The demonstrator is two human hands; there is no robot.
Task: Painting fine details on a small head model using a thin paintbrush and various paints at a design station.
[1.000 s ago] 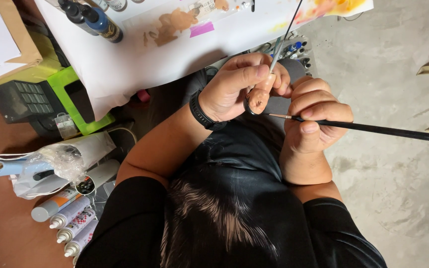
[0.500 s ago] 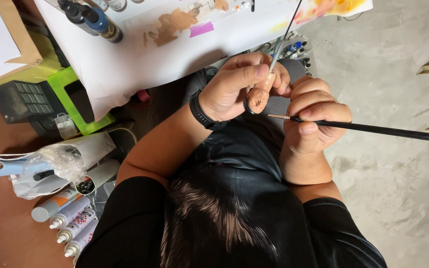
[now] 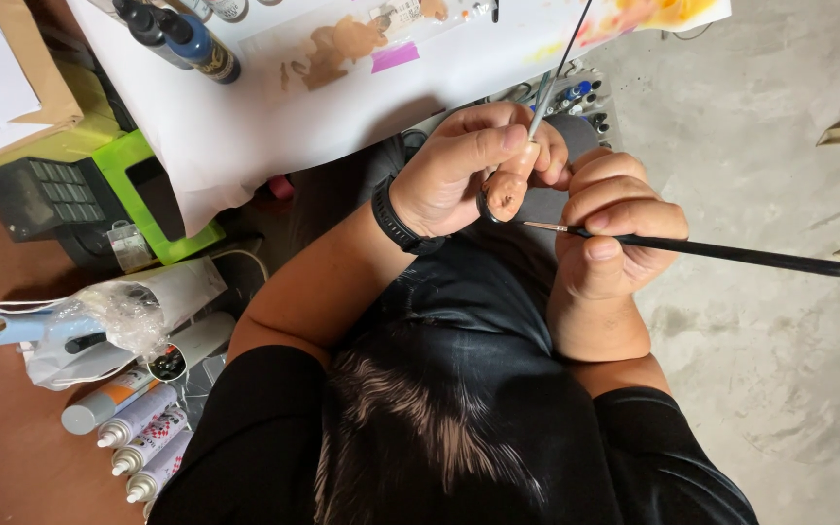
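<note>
The left hand (image 3: 459,170) is pinching a small tan figure (image 3: 507,192) on a wire, just off the table (image 3: 274,117) edge. The right hand (image 3: 610,228) is closing around a thin brush (image 3: 712,251), its tip touching the figure. Bracing both hands together is probably helping steady strokes.

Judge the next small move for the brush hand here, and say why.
Probably ease the brush tip a touch left onto the small tan piece. The right hand aims the tip just at that piece, which the left hand pinches on a thin rod; whether they touch yet is unclear.
</note>
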